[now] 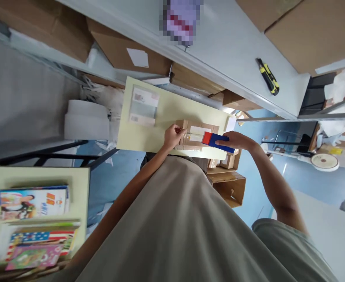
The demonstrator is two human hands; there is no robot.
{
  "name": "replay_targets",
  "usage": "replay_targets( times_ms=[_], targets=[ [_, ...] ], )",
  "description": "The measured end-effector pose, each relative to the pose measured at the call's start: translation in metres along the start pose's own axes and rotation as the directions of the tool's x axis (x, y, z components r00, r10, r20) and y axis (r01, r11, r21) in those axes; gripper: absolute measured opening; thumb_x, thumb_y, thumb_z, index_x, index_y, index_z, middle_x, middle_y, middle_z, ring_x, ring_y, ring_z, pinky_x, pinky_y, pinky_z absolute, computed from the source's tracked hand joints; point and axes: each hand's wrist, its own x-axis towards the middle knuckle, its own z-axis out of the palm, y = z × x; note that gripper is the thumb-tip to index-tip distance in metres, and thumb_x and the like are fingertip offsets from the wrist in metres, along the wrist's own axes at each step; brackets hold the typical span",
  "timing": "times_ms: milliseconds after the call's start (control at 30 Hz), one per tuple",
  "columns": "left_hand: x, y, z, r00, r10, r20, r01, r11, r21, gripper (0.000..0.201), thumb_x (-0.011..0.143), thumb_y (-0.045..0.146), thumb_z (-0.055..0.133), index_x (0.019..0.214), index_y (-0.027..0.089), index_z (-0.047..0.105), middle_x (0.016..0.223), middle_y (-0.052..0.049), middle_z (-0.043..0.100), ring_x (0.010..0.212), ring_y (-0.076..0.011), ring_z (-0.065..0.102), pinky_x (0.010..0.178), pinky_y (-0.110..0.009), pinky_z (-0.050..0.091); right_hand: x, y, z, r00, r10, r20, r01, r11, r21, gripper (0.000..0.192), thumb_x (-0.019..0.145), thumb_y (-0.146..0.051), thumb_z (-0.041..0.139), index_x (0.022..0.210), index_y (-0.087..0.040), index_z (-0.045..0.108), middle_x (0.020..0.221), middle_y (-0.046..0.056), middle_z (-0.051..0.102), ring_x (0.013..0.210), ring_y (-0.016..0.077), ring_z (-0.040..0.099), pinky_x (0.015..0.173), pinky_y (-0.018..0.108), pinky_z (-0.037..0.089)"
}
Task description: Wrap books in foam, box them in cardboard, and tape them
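A small cardboard box (187, 126) with a white label (200, 129) lies on the pale yellow tabletop (169, 94) in front of me. At its left end my left hand (173, 136) is closed, fingertips pinched on what looks like the end of a clear tape strip. My right hand (234, 140) grips a blue and red tape dispenser (216, 141) over the box's right end. The thin strip appears to run between the dispenser and my left fingers, above the label. Its exact contact with the box cannot be made out.
A wrapped flat packet (144, 105) lies on the table's left part. A yellow-black utility knife (268, 77) rests on the grey shelf (225, 47) above. Magazines (33, 203) cover a side table at lower left. A white roll (86, 119) and an open carton (229, 188) stand nearby.
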Motion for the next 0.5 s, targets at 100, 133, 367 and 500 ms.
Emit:
replay_targets(
  times_ms=[100, 133, 367, 500],
  targets=[
    [-0.005, 0.0, 0.002, 1.0, 0.017, -0.021, -0.016, 0.999, 0.031, 0.023, 0.091, 0.037, 0.085, 0.091, 0.025, 0.066, 0.098, -0.008, 0.085, 0.095, -0.0259, 0.081, 0.095, -0.039, 0.062, 0.003, 0.005, 0.001, 0.999, 0.002, 0.049, -0.006, 0.997, 0.076, 0.08, 0.088, -0.097, 0.067, 0.089, -0.018, 0.074, 0.083, 0.011, 0.077, 0.074, 0.0225, 0.069, 0.069, 0.034, 0.046],
    [-0.007, 0.0, 0.003, 1.0, 0.02, -0.024, -0.02, 0.999, 0.038, 0.023, 0.091, 0.037, 0.085, 0.091, 0.025, 0.066, 0.099, -0.008, 0.085, 0.094, -0.0259, 0.081, 0.095, -0.039, 0.062, 0.005, 0.008, 0.001, 0.998, -0.004, 0.062, -0.002, 0.995, 0.096, 0.08, 0.087, -0.097, 0.068, 0.09, -0.017, 0.074, 0.083, 0.011, 0.078, 0.074, 0.0224, 0.069, 0.069, 0.034, 0.046],
    [-0.009, -0.003, 0.012, 0.998, 0.013, -0.056, -0.011, 0.999, 0.037, 0.024, 0.088, 0.038, 0.087, 0.089, 0.024, 0.068, 0.096, -0.008, 0.085, 0.092, -0.0256, 0.082, 0.093, -0.038, 0.063, 0.008, 0.059, -0.001, 0.992, -0.051, 0.116, 0.04, 0.995, 0.096, 0.082, 0.083, -0.1, 0.067, 0.089, -0.019, 0.075, 0.083, 0.01, 0.077, 0.073, 0.0231, 0.067, 0.069, 0.037, 0.046],
    [-0.011, -0.006, 0.016, 0.988, 0.023, -0.151, -0.015, 0.998, 0.053, 0.025, 0.087, 0.04, 0.088, 0.091, 0.023, 0.071, 0.097, -0.007, 0.086, 0.089, -0.0248, 0.081, 0.089, -0.036, 0.064, -0.005, 0.125, -0.012, 0.984, -0.098, 0.148, 0.084, 0.992, 0.095, 0.084, 0.083, -0.102, 0.063, 0.09, -0.02, 0.075, 0.084, 0.011, 0.078, 0.075, 0.0238, 0.068, 0.07, 0.038, 0.047]
  ],
)
